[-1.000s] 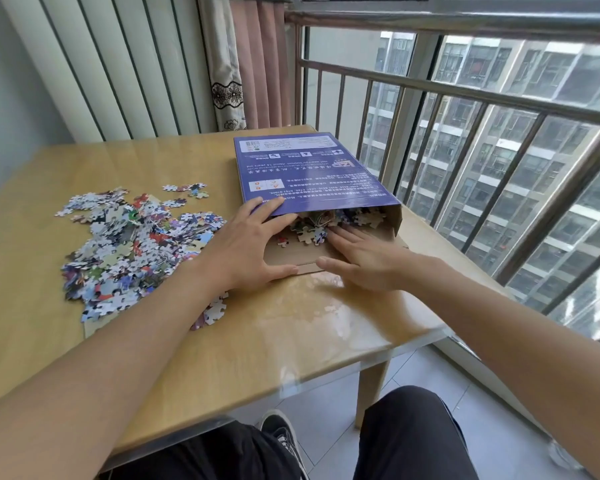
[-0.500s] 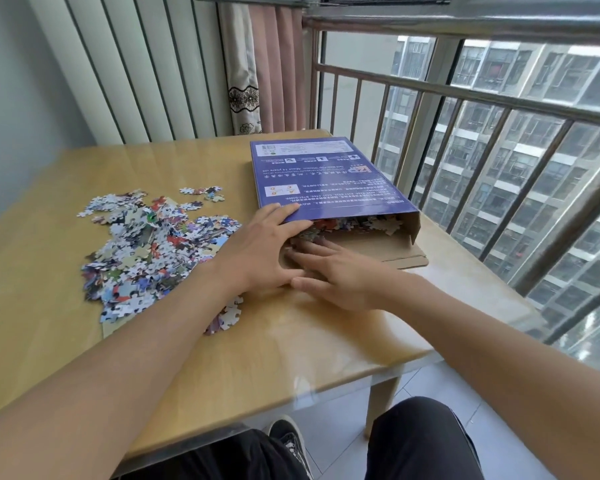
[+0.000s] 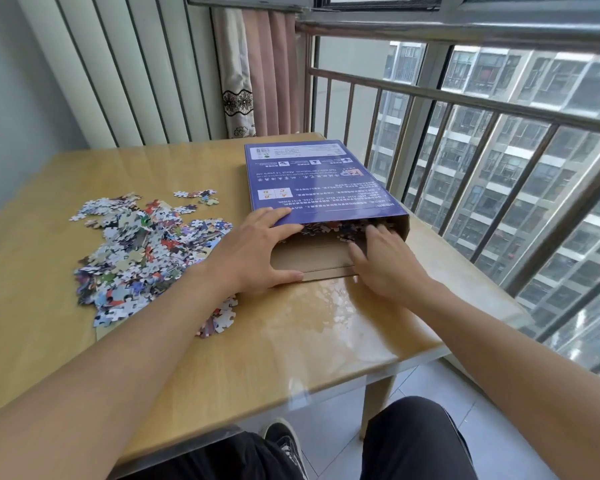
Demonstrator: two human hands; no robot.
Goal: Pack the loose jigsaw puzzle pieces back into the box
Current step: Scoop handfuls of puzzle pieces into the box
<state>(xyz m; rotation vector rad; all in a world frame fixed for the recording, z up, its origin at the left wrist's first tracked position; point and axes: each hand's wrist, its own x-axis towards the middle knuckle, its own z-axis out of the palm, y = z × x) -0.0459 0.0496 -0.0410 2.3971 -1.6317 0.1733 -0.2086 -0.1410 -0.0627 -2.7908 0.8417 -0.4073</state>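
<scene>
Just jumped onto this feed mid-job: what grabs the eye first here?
The blue puzzle box lies flat at the table's right side, its near end open, with both hands at the opening: the left hand holds its left corner, and the right hand has its fingers among the pieces inside. To the left, a big heap of loose puzzle pieces sprawls over the wooden table.

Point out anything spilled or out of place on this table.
Most of the puzzle pieces lie loose in a spread-out heap on the table, left of the blue box; a few stragglers sit apart behind the heap. Only some pieces are inside the box's open end. Nothing looks damaged.
</scene>
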